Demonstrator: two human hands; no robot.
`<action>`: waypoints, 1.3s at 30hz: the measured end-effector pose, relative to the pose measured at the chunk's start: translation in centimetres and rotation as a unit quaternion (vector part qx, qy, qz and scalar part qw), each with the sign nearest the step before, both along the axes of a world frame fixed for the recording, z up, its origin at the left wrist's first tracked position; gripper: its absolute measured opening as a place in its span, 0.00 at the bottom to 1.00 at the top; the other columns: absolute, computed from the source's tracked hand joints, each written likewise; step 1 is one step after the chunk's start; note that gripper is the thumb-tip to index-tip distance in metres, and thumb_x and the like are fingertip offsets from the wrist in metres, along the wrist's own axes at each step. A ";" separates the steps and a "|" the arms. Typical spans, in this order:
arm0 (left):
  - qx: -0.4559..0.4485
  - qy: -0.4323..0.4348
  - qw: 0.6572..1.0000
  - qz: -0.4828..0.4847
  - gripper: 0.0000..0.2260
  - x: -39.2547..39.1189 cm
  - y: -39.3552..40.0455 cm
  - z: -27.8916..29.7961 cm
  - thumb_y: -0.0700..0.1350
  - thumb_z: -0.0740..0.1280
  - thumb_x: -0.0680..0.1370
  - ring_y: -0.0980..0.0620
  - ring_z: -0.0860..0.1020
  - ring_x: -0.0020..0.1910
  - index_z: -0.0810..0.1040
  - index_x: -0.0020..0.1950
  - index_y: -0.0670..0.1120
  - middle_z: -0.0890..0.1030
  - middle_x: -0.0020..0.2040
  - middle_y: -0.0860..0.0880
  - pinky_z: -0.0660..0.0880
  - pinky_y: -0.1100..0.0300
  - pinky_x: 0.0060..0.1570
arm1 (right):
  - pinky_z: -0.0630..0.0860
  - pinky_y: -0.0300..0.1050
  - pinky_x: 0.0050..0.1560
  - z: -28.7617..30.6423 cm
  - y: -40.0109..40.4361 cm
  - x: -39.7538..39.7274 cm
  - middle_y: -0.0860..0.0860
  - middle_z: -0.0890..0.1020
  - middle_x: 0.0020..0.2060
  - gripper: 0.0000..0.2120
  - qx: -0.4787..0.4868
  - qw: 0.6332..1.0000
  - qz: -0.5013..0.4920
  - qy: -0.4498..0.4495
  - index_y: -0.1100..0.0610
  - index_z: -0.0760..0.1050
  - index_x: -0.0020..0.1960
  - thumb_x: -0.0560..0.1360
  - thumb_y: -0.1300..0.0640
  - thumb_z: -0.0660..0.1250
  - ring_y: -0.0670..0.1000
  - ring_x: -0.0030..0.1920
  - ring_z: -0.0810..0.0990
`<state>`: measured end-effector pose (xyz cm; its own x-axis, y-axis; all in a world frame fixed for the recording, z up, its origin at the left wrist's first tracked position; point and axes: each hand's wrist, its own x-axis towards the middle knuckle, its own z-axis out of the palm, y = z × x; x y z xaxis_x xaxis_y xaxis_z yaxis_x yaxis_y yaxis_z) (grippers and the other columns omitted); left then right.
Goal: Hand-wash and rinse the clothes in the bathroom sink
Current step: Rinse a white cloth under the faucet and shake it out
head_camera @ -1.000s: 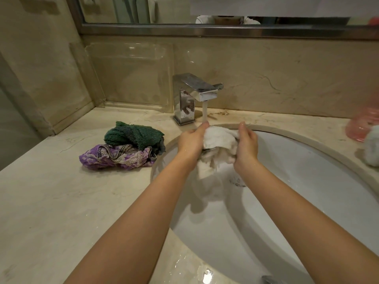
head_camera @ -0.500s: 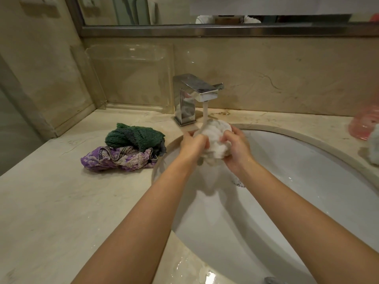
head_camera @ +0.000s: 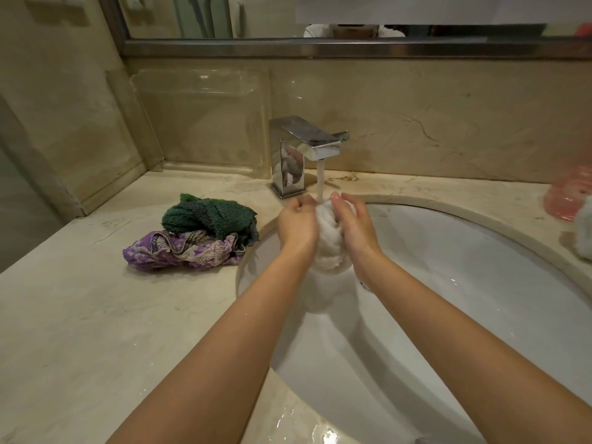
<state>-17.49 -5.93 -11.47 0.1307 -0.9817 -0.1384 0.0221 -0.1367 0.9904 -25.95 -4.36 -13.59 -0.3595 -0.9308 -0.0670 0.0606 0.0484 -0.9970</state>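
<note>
A bunched white cloth [head_camera: 328, 241] hangs over the white sink [head_camera: 480, 283], squeezed between both hands under the running water of the chrome faucet [head_camera: 301, 152]. My left hand [head_camera: 296, 224] grips its left side with curled fingers. On the cloth's right side my right hand [head_camera: 354, 224] presses with the fingers mostly straight and the thumb up. The lower end of the cloth bulges out below the palms.
A green towel [head_camera: 208, 214] lies on a purple patterned garment [head_camera: 182, 251] on the marble counter [head_camera: 96, 315], left of the sink. A pink container [head_camera: 568, 197] and something white stand at the right edge. A mirror runs above the backsplash.
The spread cloth has been gathered into a tight bundle. Both hands have closed in together and now squeeze it lengthwise under the stream, with my right fingers straightened.
</note>
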 end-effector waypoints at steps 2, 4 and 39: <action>-0.042 -0.025 0.999 0.022 0.07 -0.2 0.2 0.1 0.49 0.59 0.83 0.48 0.80 0.49 0.74 0.50 0.49 0.81 0.50 0.47 0.77 0.53 0.53 | 0.80 0.50 0.54 0.1 0.3 0.6 0.51 0.82 0.52 0.19 0.007 1.000 0.019 -0.008 0.48 0.73 0.61 0.75 0.40 0.65 0.51 0.50 0.83; -0.041 -0.001 0.999 0.026 0.10 -0.5 0.6 0.2 0.54 0.60 0.82 0.48 0.78 0.53 0.69 0.57 0.49 0.78 0.55 0.49 0.74 0.53 0.56 | 0.81 0.48 0.50 0.4 0.5 0.9 0.50 0.84 0.47 0.14 -0.005 1.000 0.000 -0.025 0.50 0.76 0.55 0.75 0.42 0.67 0.50 0.47 0.84; -0.050 0.059 0.997 0.025 0.08 0.4 0.2 0.8 0.44 0.63 0.78 0.49 0.75 0.39 0.79 0.41 0.48 0.77 0.36 0.49 0.71 0.55 0.43 | 0.74 0.36 0.36 1.9 0.3 -2.1 0.44 0.81 0.33 0.04 -0.080 0.983 0.163 0.016 0.54 0.75 0.42 0.77 0.57 0.65 0.43 0.35 0.81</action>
